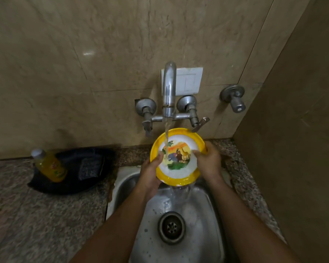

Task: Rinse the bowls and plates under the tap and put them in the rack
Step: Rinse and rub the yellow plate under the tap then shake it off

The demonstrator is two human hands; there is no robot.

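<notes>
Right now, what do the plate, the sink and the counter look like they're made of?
Plate: probably melamine or plastic, glossy, with a solid yellow rim and a printed cartoon animal picture.
Sink: stainless steel by its look, a dull grey metal sheen with reflections.
Counter: seems polished granite, speckled brown and grey; it could be an imitation.

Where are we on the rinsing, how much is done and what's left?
Done: nothing I can confirm; no rack or rinsed dishes are in view. In hand: the plate, yellow-rimmed, is held tilted over the sink by the left hand and right hand, with water from the tap running over it and spilling off its lower edge. Left: finish this rinse and rack it. No other bowls or plates show, so I can't tell how many remain.
</notes>
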